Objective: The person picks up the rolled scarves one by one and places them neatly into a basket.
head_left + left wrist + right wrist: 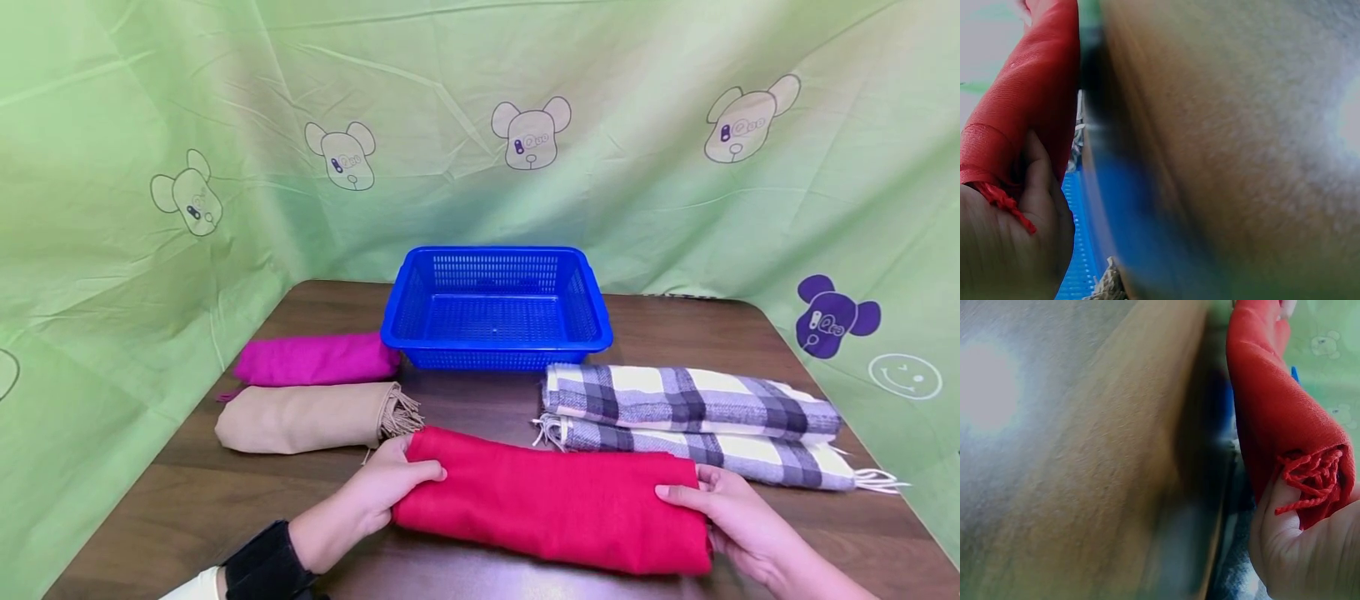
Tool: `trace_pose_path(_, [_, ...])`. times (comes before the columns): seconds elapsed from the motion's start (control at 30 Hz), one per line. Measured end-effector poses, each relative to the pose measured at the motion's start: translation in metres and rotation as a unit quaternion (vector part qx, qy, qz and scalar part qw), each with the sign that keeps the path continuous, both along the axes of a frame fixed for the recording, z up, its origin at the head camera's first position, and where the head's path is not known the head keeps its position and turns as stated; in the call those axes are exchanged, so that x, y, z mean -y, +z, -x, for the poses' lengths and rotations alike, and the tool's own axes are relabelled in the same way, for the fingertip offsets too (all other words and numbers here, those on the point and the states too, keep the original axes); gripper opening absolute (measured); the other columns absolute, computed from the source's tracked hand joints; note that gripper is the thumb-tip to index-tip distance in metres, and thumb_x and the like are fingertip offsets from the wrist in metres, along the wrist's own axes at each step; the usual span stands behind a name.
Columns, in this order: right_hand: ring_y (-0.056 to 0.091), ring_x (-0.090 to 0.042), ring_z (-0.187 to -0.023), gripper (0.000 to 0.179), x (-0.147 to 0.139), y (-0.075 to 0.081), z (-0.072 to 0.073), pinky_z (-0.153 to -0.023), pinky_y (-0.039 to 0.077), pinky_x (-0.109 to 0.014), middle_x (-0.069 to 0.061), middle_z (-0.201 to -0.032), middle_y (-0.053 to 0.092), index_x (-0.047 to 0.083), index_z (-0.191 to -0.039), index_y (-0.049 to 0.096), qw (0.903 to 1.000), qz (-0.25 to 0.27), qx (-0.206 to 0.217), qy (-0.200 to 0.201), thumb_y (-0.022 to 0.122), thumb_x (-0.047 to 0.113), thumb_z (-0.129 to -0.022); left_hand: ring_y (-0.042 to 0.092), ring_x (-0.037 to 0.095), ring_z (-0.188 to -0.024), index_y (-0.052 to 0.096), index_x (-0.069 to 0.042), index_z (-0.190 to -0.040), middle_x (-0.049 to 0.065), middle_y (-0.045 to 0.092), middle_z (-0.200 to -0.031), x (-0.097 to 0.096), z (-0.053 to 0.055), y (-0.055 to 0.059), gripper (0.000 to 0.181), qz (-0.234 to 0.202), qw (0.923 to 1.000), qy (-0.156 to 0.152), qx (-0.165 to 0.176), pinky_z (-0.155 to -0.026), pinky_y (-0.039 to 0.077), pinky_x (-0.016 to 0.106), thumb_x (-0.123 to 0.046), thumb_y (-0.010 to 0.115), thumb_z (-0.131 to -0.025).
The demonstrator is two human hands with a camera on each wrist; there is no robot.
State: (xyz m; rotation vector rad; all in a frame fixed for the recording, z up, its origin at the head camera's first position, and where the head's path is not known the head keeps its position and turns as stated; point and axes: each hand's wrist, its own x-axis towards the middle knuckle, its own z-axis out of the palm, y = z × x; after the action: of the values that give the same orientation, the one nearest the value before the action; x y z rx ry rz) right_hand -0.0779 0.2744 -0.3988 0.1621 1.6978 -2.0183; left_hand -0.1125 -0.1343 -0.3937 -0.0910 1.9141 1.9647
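A folded red scarf point(551, 500) stretches between my two hands above the front of the table. My left hand point(393, 479) grips its left end, thumb on top and fingers tucked beneath. At the other end my right hand point(738, 517) holds the scarf the same way. Red fringe point(1313, 478) pokes out of the rolled end in the right wrist view, beside the palm. In the left wrist view a short red tassel point(1007, 203) lies against the left palm. Both wrist views show wood surface below the scarf.
A blue plastic basket point(495, 343) stands at the back middle of the wooden table point(675, 321). On the left lie a magenta folded cloth point(318, 360) and a beige fringed scarf point(307, 418). Two checked scarves point(690, 404) lie at the right. Green printed fabric point(450, 75) hangs around the table.
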Motion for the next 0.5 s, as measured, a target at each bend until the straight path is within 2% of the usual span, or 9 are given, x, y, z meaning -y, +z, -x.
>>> trace_pose_path(0.3, [0.069,-0.027,-0.095,0.019,-0.001,0.012,-0.001,-0.082,0.055,-0.050,-0.006,-0.104,0.070,0.004,-0.116,0.053,0.9993,0.030,0.009,0.021,0.055,0.007,-0.097,0.065,0.016,-0.074,0.051,0.005,-0.115,0.006,0.067,-0.089,0.004,0.000,0.015,0.042,-0.012,0.9999,-0.007,0.002,-0.067,0.055,0.029,0.000,0.067,-0.076])
trace_pose_path(0.5, [0.070,-0.027,-0.095,0.016,-0.004,0.023,0.000,-0.082,0.055,-0.048,-0.007,-0.104,0.071,0.007,-0.113,0.058,0.9996,0.019,0.001,0.022,0.056,0.007,-0.097,0.067,0.017,-0.076,0.051,0.004,-0.114,0.007,0.068,-0.090,0.006,0.001,0.025,0.040,-0.030,0.9994,-0.016,0.005,-0.069,0.056,0.029,0.000,0.067,-0.078])
